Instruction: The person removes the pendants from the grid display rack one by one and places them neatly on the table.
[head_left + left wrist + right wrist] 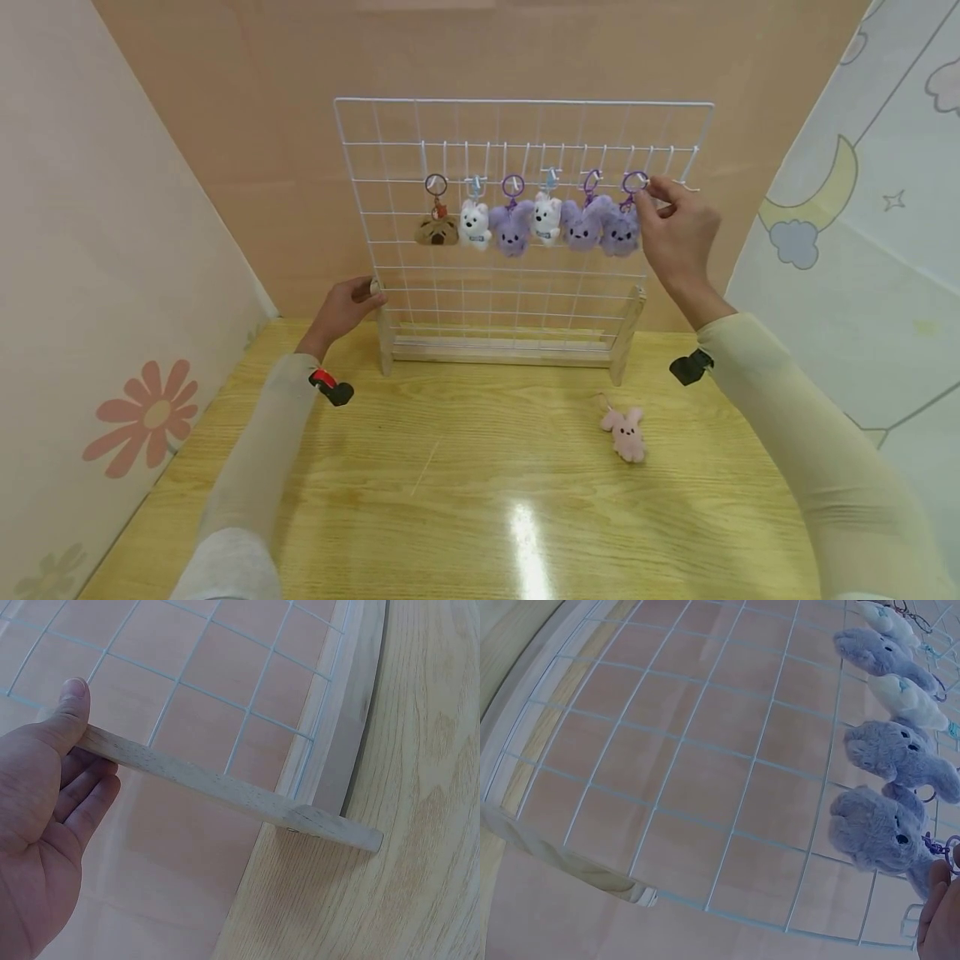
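Two hands pinch, the left [343, 310] a nine-o'clock post [385, 343], the right [684, 235] a two-o'clock purple ring [626, 177] that could drop if released unhooked.

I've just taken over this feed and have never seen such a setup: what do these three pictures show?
There's no machine, just a person's bare hands. The wide picture looks down from the head; the close ones come from the left wrist camera and right wrist camera. The left hand grips a wooden upright of the wire rack. The right hand pinches the ring of the rightmost purple keychain, one of six hanging. A pink plush lies on the table.
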A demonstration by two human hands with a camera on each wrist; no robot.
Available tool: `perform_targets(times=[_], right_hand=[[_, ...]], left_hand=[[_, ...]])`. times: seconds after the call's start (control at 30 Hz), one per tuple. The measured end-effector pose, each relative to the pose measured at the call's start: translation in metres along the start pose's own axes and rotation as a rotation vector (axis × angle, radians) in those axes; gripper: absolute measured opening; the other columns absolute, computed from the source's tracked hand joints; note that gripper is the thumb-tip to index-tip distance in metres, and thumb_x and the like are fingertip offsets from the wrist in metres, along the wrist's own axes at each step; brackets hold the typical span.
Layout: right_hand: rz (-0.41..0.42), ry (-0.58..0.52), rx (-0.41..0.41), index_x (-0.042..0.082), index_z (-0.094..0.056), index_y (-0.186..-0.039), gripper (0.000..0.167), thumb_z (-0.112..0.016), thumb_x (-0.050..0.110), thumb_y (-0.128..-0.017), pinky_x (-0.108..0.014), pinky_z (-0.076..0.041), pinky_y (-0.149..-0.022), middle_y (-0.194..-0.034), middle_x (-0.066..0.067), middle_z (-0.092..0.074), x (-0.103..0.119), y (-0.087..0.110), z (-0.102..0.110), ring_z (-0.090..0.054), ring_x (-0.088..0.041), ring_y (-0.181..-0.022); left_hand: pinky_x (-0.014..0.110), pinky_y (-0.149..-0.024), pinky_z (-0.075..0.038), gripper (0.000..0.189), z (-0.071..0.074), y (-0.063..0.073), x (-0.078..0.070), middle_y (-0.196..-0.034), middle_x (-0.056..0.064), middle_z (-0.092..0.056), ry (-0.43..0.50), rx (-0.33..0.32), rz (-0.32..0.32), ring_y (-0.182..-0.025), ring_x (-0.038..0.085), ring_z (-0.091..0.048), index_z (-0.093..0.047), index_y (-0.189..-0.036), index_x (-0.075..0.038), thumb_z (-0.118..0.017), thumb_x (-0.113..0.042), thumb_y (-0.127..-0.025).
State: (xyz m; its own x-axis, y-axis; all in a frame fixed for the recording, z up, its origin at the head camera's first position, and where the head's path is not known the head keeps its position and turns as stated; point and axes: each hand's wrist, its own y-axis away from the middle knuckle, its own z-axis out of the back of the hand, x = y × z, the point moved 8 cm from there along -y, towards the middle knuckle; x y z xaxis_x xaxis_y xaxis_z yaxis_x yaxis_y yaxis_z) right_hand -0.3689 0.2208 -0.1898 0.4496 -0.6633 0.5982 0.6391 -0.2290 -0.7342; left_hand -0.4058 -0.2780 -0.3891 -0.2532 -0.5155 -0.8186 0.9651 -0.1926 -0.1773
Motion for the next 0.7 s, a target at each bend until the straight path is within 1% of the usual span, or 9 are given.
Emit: perform_targets(times=[0.1,0.23,0.27,0.43,0.5,0.7], right_hand=[[-0.011,-0.008,-0.015,0.0,-0.076,-0.118,0.028,-0.068,0.019,-0.098,-0.006,-0.043,-0.064,-0.107,-0.014,-0.077,0.0,-0.001,-0.002,-0.051,0.014,-0.063],[-0.045,-0.014,-0.028,0.001,-0.077,-0.117,0.028,-0.068,0.02,-0.099,-0.005,-0.045,-0.065,-0.106,-0.014,-0.077,0.001,-0.003,-0.003,-0.052,0.015,-0.065],[-0.054,-0.015,-0.031,0.002,-0.077,-0.116,0.028,-0.068,0.021,-0.099,-0.005,-0.045,-0.065,-0.106,-0.014,-0.077,0.001,-0.003,-0.003,-0.053,0.015,-0.066],[-0.088,-0.024,-0.043,0.003,-0.078,-0.115,0.027,-0.069,0.022,-0.099,-0.006,-0.046,-0.067,-0.105,-0.013,-0.078,0.003,-0.003,-0.001,-0.055,0.014,-0.068],[-0.092,-0.032,-0.048,0.004,-0.079,-0.114,0.025,-0.069,0.021,-0.099,-0.006,-0.046,-0.066,-0.104,-0.013,-0.078,0.004,-0.003,0.0,-0.055,0.013,-0.067],[-0.097,-0.07,-0.062,0.006,-0.08,-0.111,0.023,-0.07,0.022,-0.098,-0.008,-0.047,-0.067,-0.104,-0.011,-0.078,0.006,0.001,0.004,-0.058,0.009,-0.068]], left_hand=[[0.056,-0.107,-0.047,0.062,0.0,-0.001,0.001,-0.144,0.026,-0.055,-0.01,-0.004,0.002,-0.132,0.041,-0.055,-0.043,-0.152,0.006,-0.062,-0.03,-0.105],[0.056,-0.107,-0.047,0.064,0.0,-0.001,0.002,-0.145,0.026,-0.055,-0.007,-0.002,-0.006,-0.132,0.041,-0.055,-0.042,-0.152,0.006,-0.062,-0.032,-0.104],[0.057,-0.108,-0.046,0.063,0.0,0.0,-0.001,-0.145,0.026,-0.054,0.001,0.001,0.002,-0.133,0.042,-0.054,-0.042,-0.152,0.006,-0.061,-0.03,-0.105],[0.057,-0.109,-0.044,0.06,0.0,0.013,-0.032,-0.145,0.031,-0.051,0.006,0.035,0.024,-0.134,0.045,-0.052,-0.038,-0.152,0.011,-0.06,-0.021,-0.106],[0.057,-0.109,-0.045,0.061,0.0,0.017,-0.041,-0.145,0.032,-0.052,0.0,0.042,0.026,-0.134,0.046,-0.052,-0.038,-0.151,0.012,-0.06,-0.022,-0.106],[0.056,-0.109,-0.046,0.06,0.0,0.017,-0.041,-0.144,0.031,-0.052,0.0,0.04,0.021,-0.133,0.045,-0.053,-0.039,-0.151,0.011,-0.06,-0.022,-0.106]])
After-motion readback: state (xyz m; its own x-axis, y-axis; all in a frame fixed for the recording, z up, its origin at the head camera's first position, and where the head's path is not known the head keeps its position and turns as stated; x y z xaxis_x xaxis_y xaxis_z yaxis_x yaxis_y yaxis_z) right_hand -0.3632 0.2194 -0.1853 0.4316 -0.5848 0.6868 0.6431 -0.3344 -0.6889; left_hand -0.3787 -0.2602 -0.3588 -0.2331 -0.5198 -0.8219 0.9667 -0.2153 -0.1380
